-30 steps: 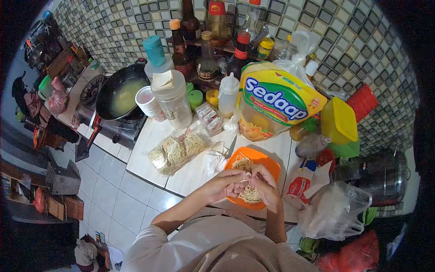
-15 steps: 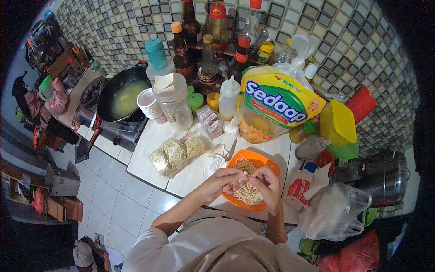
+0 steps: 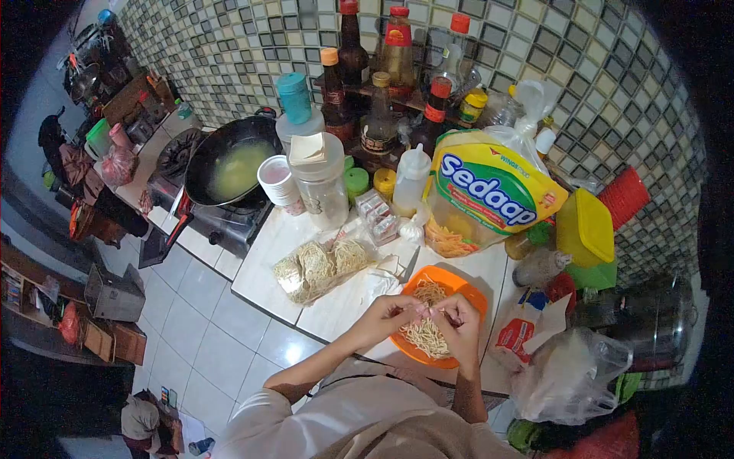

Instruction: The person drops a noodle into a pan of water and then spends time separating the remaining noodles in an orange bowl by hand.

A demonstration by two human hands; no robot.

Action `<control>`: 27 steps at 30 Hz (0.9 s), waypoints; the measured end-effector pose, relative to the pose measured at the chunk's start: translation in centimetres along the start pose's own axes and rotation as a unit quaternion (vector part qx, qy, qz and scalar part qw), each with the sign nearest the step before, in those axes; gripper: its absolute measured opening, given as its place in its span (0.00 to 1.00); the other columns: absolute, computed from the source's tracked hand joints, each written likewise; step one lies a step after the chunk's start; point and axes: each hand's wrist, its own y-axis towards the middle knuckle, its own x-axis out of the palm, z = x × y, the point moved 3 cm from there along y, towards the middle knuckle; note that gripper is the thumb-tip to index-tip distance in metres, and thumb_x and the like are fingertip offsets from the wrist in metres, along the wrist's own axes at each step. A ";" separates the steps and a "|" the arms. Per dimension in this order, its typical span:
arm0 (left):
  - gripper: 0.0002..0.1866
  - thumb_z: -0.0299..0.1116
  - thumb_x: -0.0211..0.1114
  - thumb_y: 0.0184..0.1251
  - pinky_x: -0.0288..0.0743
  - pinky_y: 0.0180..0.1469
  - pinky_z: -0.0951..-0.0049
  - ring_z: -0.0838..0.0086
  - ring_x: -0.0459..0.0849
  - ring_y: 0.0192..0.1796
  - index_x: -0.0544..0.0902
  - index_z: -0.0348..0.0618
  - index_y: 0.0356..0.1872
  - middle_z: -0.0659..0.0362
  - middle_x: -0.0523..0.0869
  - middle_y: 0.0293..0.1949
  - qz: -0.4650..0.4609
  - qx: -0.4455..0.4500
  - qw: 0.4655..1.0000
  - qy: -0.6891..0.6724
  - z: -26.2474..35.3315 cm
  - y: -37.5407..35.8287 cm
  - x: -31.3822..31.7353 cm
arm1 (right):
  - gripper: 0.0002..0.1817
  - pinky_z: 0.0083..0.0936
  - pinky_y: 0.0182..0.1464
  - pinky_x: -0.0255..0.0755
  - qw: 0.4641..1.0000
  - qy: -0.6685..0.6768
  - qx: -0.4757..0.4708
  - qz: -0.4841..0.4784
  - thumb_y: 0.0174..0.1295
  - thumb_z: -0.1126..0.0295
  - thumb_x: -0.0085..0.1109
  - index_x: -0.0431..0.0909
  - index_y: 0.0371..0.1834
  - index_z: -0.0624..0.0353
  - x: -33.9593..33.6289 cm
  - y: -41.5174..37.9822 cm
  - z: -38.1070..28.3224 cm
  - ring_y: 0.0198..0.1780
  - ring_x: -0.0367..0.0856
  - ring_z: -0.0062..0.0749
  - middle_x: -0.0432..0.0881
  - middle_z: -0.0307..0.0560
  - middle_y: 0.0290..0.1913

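Over an orange bowl [image 3: 477, 297] my two hands meet, fingertips close together. My left hand [image 3: 391, 315] is closed in a pinch, and so is my right hand [image 3: 460, 320]. A small pale thing sits between the fingertips, too small and too covered to name. Dry yellowish noodles [image 3: 427, 340] lie in the bowl beneath. Just behind the bowl is a knife [image 3: 413, 261], its blade partly visible, beside a crumpled white plastic wrap [image 3: 381, 286]. A garlic bulb [image 3: 411, 231] rests farther back.
A clear packet of noodles [image 3: 319, 268] lies left of the bowl. On the stove stands a black wok [image 3: 197, 174] holding yellowish liquid. A large Sedaap pouch [image 3: 489, 187], a squeeze bottle [image 3: 412, 180] and sauce bottles line the back. A plastic bag [image 3: 569, 375] sits right.
The camera view has turned, so everything sits farther right and slightly lower. Both hands stay above the bowl, with the fingertips now closer together.
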 end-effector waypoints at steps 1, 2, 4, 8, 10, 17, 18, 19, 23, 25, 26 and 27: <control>0.11 0.33 0.52 0.64 0.67 0.36 0.84 0.85 0.73 0.31 0.77 0.35 0.36 0.64 0.78 0.27 0.003 0.000 1.000 0.021 -0.1 -0.1 -0.1 | 0.05 0.11 0.21 0.46 1.000 -0.005 -0.010 -0.005 0.48 0.78 0.60 0.73 0.26 0.59 0.0 0.0 0.0 0.20 0.52 0.10 0.57 0.27 0.18; 0.10 0.32 0.53 0.64 0.67 0.35 0.83 0.85 0.73 0.31 0.77 0.35 0.36 0.64 0.78 0.27 0.006 -0.001 0.999 0.042 -0.1 -0.1 -0.2 | 0.05 0.11 0.21 0.47 1.000 -0.011 -0.020 -0.009 0.48 0.79 0.59 0.73 0.27 0.58 0.1 0.1 0.0 0.20 0.52 0.10 0.56 0.27 0.18; 0.10 0.31 0.53 0.63 0.69 0.37 0.82 0.83 0.75 0.32 0.78 0.34 0.37 0.62 0.79 0.28 -0.010 -0.008 0.998 0.063 0.2 -0.1 -0.5 | 0.05 0.11 0.21 0.47 1.000 0.003 -0.006 -0.018 0.49 0.79 0.59 0.73 0.27 0.59 0.1 0.0 0.1 0.20 0.52 0.10 0.56 0.27 0.18; 0.09 0.30 0.54 0.63 0.67 0.34 0.83 0.85 0.73 0.30 0.79 0.35 0.36 0.64 0.79 0.26 -0.057 -0.021 0.998 0.003 0.5 -0.1 -0.5 | 0.06 0.12 0.21 0.49 0.999 0.001 -0.022 -0.040 0.50 0.78 0.57 0.74 0.33 0.60 0.2 0.1 0.9 0.20 0.55 0.11 0.57 0.28 0.18; 0.09 0.30 0.54 0.63 0.67 0.34 0.83 0.85 0.73 0.29 0.78 0.35 0.36 0.64 0.79 0.26 -0.066 -0.022 0.998 -0.008 1.1 -0.2 -0.4 | 0.08 0.12 0.21 0.50 0.998 -0.025 0.002 -0.064 0.50 0.77 0.57 0.75 0.35 0.60 0.3 0.0 -0.5 0.21 0.56 0.11 0.58 0.28 0.18; 0.10 0.32 0.54 0.63 0.68 0.34 0.83 0.84 0.73 0.30 0.78 0.35 0.37 0.64 0.77 0.26 -0.101 -0.029 0.993 -0.059 0.5 -0.2 -1.0 | 0.09 0.14 0.22 0.52 0.993 -0.039 -0.005 -0.112 0.51 0.74 0.59 0.77 0.36 0.60 0.2 -0.1 0.7 0.21 0.57 0.13 0.59 0.29 0.17; 0.10 0.32 0.54 0.63 0.68 0.34 0.83 0.84 0.73 0.30 0.78 0.35 0.37 0.64 0.77 0.26 -0.102 -0.031 0.992 -0.060 0.5 -0.3 -1.0 | 0.09 0.14 0.22 0.52 0.993 -0.039 -0.002 -0.110 0.51 0.74 0.59 0.77 0.36 0.60 0.2 -0.1 0.6 0.21 0.57 0.13 0.59 0.29 0.17; 0.10 0.32 0.54 0.63 0.68 0.34 0.82 0.83 0.74 0.29 0.78 0.35 0.35 0.63 0.78 0.26 -0.094 -0.049 0.993 -0.060 0.5 -0.3 -1.0 | 0.08 0.14 0.22 0.52 0.993 -0.039 -0.013 -0.113 0.51 0.74 0.59 0.76 0.35 0.60 0.3 0.0 0.5 0.21 0.57 0.13 0.59 0.30 0.18; 0.11 0.35 0.54 0.63 0.66 0.34 0.80 0.81 0.74 0.29 0.78 0.36 0.32 0.63 0.77 0.25 -0.085 -0.078 0.989 -0.090 0.9 -0.5 -0.9 | 0.06 0.13 0.23 0.50 0.992 -0.030 -0.017 -0.123 0.50 0.73 0.61 0.75 0.30 0.60 0.4 0.1 -0.2 0.22 0.56 0.12 0.60 0.29 0.20; 0.11 0.34 0.54 0.63 0.67 0.34 0.80 0.81 0.74 0.29 0.77 0.36 0.33 0.62 0.77 0.26 -0.095 -0.085 0.984 -0.124 0.3 -0.6 -1.1 | 0.06 0.12 0.23 0.49 0.991 -0.020 0.002 -0.131 0.50 0.73 0.61 0.75 0.30 0.59 0.3 0.0 -0.1 0.22 0.56 0.11 0.59 0.28 0.21; 0.10 0.34 0.54 0.63 0.67 0.34 0.80 0.80 0.74 0.30 0.77 0.36 0.33 0.62 0.77 0.26 -0.103 -0.092 0.978 -0.157 0.0 -0.6 -1.0 | 0.06 0.11 0.24 0.49 0.990 -0.010 0.020 -0.139 0.50 0.72 0.61 0.75 0.30 0.59 0.3 -0.1 0.1 0.23 0.55 0.11 0.59 0.28 0.21; 0.10 0.34 0.54 0.63 0.67 0.34 0.80 0.80 0.74 0.30 0.77 0.36 0.33 0.62 0.77 0.26 -0.104 -0.093 0.978 -0.158 -0.1 -0.7 -1.0 | 0.06 0.11 0.24 0.49 0.990 -0.010 0.021 -0.138 0.50 0.72 0.61 0.75 0.30 0.59 0.3 -0.2 0.1 0.23 0.55 0.11 0.59 0.28 0.21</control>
